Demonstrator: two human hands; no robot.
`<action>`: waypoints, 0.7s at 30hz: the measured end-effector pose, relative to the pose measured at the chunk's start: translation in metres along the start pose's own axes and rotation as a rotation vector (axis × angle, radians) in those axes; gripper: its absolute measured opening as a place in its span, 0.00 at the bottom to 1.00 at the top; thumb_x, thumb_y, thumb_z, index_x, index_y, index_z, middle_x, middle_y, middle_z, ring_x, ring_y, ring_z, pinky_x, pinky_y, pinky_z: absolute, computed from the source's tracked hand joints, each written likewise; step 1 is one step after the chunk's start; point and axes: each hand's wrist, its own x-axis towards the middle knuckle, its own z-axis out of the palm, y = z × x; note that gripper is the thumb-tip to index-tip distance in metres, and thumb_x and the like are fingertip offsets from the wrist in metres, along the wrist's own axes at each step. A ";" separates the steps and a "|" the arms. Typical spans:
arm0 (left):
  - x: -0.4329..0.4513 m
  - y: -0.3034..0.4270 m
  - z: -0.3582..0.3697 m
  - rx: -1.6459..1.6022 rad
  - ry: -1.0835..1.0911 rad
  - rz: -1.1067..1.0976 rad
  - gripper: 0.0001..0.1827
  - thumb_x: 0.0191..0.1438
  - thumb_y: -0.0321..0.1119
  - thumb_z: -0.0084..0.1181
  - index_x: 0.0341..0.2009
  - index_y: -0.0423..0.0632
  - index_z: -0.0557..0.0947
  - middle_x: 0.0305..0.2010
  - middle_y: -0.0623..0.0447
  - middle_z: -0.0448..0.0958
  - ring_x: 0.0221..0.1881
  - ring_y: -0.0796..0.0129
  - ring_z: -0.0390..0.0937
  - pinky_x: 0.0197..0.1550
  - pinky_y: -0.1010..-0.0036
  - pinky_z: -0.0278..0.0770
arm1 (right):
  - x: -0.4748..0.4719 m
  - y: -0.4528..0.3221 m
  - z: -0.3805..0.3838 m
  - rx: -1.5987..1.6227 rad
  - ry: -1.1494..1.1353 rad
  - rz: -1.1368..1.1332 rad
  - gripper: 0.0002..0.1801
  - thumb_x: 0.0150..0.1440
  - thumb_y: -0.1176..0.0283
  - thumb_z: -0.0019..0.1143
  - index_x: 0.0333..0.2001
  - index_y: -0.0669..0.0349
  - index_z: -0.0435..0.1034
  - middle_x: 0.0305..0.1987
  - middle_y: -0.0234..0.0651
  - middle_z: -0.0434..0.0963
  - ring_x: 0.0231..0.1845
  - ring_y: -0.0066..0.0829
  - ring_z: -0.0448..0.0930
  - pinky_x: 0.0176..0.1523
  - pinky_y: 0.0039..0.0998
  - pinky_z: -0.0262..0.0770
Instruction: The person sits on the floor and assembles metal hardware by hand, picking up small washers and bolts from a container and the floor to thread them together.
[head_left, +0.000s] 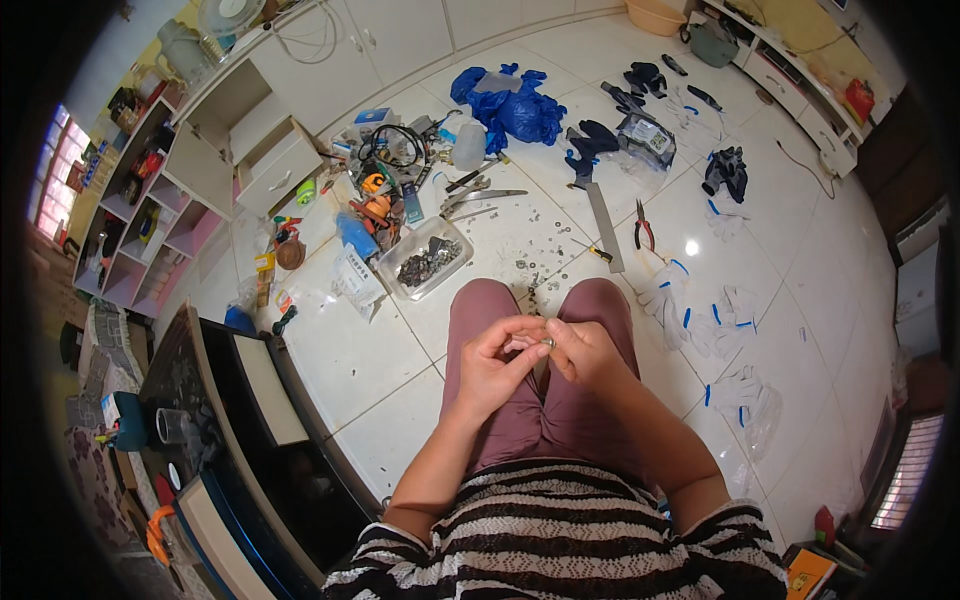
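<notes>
Above my lap, my left hand (495, 364) and my right hand (589, 351) meet at the fingertips. A small shiny metal piece (550, 342), perhaps a nut, is pinched between them; the fingers cover part of it. Loose nuts and washers (534, 265) lie scattered on the tiles just beyond my knees. A clear plastic container (405, 289) to the left of my knees holds a heap of dark and silvery small hardware (431, 262). A yellow-handled screwdriver (600, 253), a steel ruler (604, 225) and red-handled pliers (643, 227) lie ahead on the right.
White work gloves (720, 322) with blue cuffs lie along the right floor. Dark gloves (596, 142) and a blue plastic bag (517, 112) lie farther off. An adjustable wrench (465, 196) rests among piled tools at left. A pulled-out drawer (277, 169) juts from the cabinet; a black table (262, 390) stands left.
</notes>
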 end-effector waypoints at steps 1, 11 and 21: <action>-0.001 0.001 0.000 0.010 -0.008 0.006 0.14 0.42 0.19 0.54 0.37 0.39 0.72 0.32 0.53 0.72 0.33 0.77 0.70 0.36 0.84 0.69 | 0.001 -0.002 -0.004 0.087 -0.093 0.084 0.22 0.55 0.60 0.35 0.15 0.64 0.63 0.09 0.27 0.61 0.12 0.15 0.61 0.18 0.20 0.57; -0.010 0.013 0.004 -0.020 -0.013 0.051 0.15 0.41 0.17 0.53 0.38 0.37 0.71 0.33 0.50 0.73 0.34 0.73 0.71 0.38 0.81 0.69 | -0.008 0.005 -0.008 0.347 -0.327 0.131 0.19 0.55 0.61 0.37 0.18 0.63 0.63 0.12 0.26 0.62 0.14 0.14 0.62 0.18 0.18 0.58; -0.023 0.023 0.002 0.041 -0.004 0.087 0.15 0.41 0.19 0.54 0.37 0.37 0.71 0.33 0.50 0.72 0.34 0.73 0.71 0.37 0.81 0.69 | -0.019 -0.003 0.008 0.298 -0.264 0.093 0.22 0.55 0.58 0.35 0.18 0.62 0.64 0.13 0.28 0.64 0.13 0.14 0.62 0.17 0.17 0.58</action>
